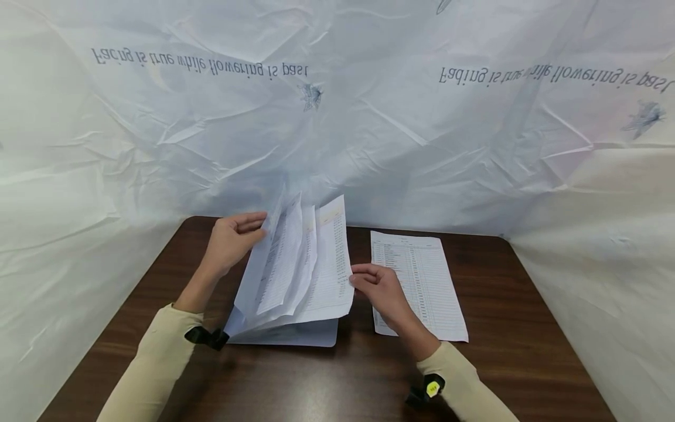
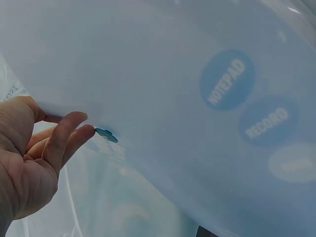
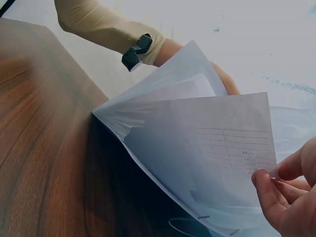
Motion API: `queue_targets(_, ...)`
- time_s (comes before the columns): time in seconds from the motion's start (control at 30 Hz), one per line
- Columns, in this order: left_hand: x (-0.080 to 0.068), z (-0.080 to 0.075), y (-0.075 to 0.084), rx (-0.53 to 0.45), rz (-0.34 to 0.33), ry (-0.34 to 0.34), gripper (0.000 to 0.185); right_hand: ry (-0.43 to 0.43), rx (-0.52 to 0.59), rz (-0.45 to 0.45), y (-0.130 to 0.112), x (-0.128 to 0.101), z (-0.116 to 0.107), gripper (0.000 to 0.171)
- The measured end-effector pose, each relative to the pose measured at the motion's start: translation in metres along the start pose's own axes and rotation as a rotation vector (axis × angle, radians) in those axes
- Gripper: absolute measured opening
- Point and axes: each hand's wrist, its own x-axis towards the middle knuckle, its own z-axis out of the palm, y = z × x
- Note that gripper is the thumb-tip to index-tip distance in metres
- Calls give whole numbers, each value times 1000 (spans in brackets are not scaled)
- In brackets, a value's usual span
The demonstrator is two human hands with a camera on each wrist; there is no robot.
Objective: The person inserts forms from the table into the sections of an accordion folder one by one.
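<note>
Left of centre on the tabletop [image 1: 506, 328], a translucent folder [image 1: 316, 336] stands parted, its printed papers [image 1: 282, 264] fanned and leaning between the covers. At the right of the fan, a held sheet [image 1: 333, 275] rests partly within the folder; whether it is going in or coming out cannot be told. The left hand [image 1: 230, 239] pinches the raised cover's edge near a teal button [image 2: 107, 135], fingers fairly straight; the right hand [image 1: 384, 295] grips the held sheet's edge between thumb and bent fingers. To the right, near the folder but apart, a loose sheet [image 1: 422, 281] lies flat, print upward. By judgement, the work stands midway: the papers are spread and within reach, while settling the held sheet and lowering the cover are left. Beyond hangs pale plastic sheeting [image 1: 337, 146]
</note>
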Motion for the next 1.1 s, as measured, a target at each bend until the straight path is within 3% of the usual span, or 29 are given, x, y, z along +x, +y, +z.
queue_targets(1.1, 5, -1, 0, -8, -7, -18, 42, -77, 86, 5, 18, 24, 45, 34)
